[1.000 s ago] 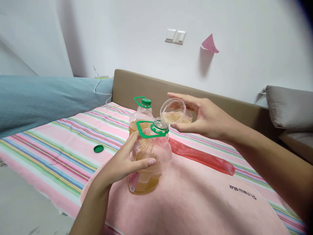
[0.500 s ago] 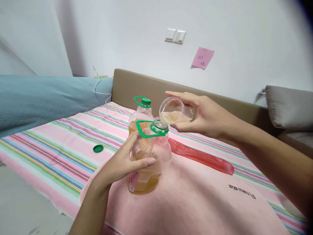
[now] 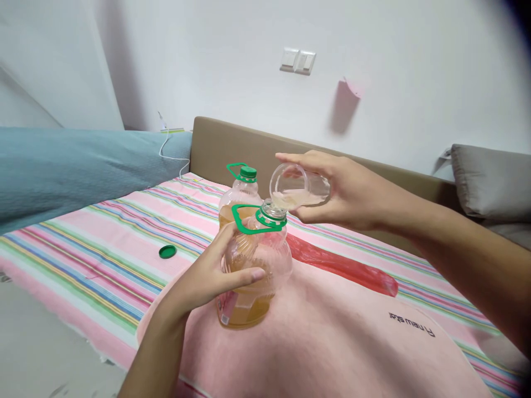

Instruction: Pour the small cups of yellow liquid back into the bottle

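Note:
My left hand (image 3: 224, 271) is wrapped round the near side of a clear plastic bottle (image 3: 249, 318) with amber liquid in its lower part and a green carry handle (image 3: 244, 226) at the neck. The bottle stands upright, its mouth uncapped. Above it on the right, my right hand (image 3: 340, 190) grips a clear plastic cup (image 3: 305, 185) tipped sideways, its rim at the bottle's mouth. A little pale liquid lies along the cup's lower side. Behind stands a second bottle (image 3: 238, 193) with its green cap on. A loose green cap (image 3: 167, 251) lies on the striped sheet to the left.
A pink mat (image 3: 332, 337) lies under the bottle, over a striped bedsheet (image 3: 112, 237). Behind the bottle stretches a bunched red plastic bag (image 3: 344, 265). The brown headboard (image 3: 265, 146) runs along the wall, with a grey pillow (image 3: 493, 182) at right.
My right hand has tipped the cup a little further, and less liquid shows in it. The pink note on the wall has curled upward. My left hand stays on the bottle.

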{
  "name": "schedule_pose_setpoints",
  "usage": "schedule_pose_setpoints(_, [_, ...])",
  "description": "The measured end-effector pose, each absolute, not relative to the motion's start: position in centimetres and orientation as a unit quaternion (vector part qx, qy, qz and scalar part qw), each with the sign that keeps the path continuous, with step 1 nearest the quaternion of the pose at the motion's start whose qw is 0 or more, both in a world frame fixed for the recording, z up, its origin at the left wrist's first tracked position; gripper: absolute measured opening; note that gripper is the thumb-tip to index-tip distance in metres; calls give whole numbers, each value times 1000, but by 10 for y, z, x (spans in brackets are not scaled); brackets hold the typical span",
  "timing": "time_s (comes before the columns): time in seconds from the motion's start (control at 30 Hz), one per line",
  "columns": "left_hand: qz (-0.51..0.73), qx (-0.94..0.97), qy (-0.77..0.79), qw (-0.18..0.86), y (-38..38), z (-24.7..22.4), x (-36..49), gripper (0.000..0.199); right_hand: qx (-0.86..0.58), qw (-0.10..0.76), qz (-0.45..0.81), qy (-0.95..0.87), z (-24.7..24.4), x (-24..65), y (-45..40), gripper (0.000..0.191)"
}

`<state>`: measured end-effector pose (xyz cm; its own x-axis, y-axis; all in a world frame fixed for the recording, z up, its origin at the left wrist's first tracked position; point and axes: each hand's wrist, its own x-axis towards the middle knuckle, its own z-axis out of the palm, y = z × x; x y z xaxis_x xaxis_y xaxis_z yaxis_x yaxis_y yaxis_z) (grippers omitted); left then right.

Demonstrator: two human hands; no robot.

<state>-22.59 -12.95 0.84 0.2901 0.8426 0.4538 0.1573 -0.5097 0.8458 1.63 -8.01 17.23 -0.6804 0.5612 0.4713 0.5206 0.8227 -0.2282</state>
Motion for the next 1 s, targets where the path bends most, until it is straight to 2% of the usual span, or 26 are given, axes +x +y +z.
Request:
schedule_pose_setpoints(0.57, [491, 714, 354, 351, -129, 7, -225, 83, -245, 177, -93, -949, 187, 10, -84, 81])
schedule_pose_setpoints(0.9, [492, 717, 346, 352, -128, 8, -225, 84, -120, 142, -193, -963, 194, 1, -87, 49])
schedule_pose_setpoints(1.0, [491, 718, 353, 344, -127, 6, -226, 84, -96, 146, -225, -959, 194, -2, -87, 46])
